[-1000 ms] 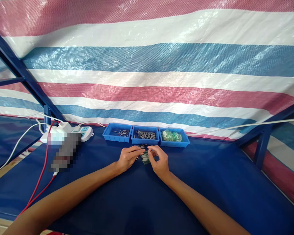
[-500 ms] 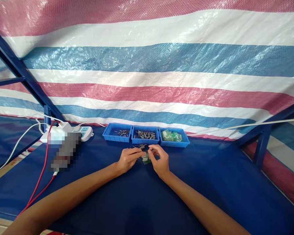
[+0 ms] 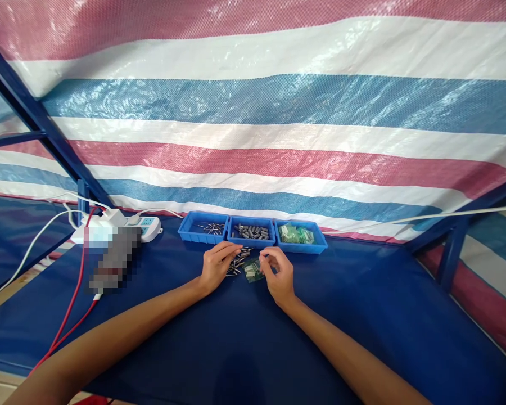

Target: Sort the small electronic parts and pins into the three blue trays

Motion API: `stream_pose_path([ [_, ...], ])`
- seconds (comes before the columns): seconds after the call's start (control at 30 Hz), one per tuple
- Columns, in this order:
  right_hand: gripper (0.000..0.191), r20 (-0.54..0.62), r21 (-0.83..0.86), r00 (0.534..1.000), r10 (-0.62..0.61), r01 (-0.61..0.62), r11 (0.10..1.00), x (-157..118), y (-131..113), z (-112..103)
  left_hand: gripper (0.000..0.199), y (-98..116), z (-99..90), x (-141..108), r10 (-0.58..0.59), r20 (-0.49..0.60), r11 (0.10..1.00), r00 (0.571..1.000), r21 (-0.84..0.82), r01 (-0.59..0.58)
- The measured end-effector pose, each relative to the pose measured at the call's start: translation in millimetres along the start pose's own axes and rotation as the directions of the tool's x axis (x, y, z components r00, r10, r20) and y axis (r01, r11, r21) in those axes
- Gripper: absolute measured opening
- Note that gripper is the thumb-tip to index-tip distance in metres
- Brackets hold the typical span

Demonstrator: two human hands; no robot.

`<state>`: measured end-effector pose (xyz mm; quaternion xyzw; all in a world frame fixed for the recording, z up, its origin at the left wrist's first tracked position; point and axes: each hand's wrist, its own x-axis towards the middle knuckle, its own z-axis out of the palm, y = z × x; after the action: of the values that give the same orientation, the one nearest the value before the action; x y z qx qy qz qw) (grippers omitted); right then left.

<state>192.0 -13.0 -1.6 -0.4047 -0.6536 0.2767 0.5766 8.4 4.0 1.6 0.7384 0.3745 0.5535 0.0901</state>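
My left hand [image 3: 216, 266] is closed in a pinch, its fingertips over a loose pile of thin dark metal pins [image 3: 235, 266]. Whatever sits between those fingertips is too small to make out. Just right of the pile, a small clear greenish plastic bag [image 3: 252, 271] lies on the table with pale pieces in it. My right hand [image 3: 279, 277] has thumb and forefinger pinched together at the bag's upper right edge. I cannot tell whether they grip the bag or a small part. Several short grey cylinders [image 3: 247, 253] lie behind the bag.
Along the back stand three blue bins: a left one [image 3: 185, 229] with thin pins, a middle one [image 3: 253, 243] with grey cylinders, a right one [image 3: 307, 248] with greenish bags. At left are a white power strip [image 3: 150, 228], a blurred dark object [image 3: 117, 259] and a red cable [image 3: 76, 281].
My left hand has moved left and a little up, away from the bag, to the pin pile, uncovering pins and more of the bag. My right hand has stayed nearly in place.
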Motion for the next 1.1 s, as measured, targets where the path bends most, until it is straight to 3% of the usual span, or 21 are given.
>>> stream_pose_path([
  [0.2, 0.010, 0.009, 0.002, 1.000, 0.000, 0.000, 1.000, 0.6, 0.0, 1.3, 0.017, 3.9, -1.7, 1.7, 0.068, 0.055, 0.998, 0.996, -0.017, -0.067],
  [0.57, 0.008, 0.015, 0.082, 1.000, 0.010, -0.012, 0.997, 0.4, 0.7, 2.5, 0.016, 3.5, -2.2, 1.1, 0.079, 0.090, 0.997, 0.993, -0.020, -0.077],
  [1.1, 0.025, 0.078, 0.126, 0.997, 0.014, -0.024, 0.992, 1.4, -5.0, 0.3, 0.017, 5.3, -2.0, 1.6, 0.100, 0.094, 0.994, 0.991, -0.043, -0.096],
])
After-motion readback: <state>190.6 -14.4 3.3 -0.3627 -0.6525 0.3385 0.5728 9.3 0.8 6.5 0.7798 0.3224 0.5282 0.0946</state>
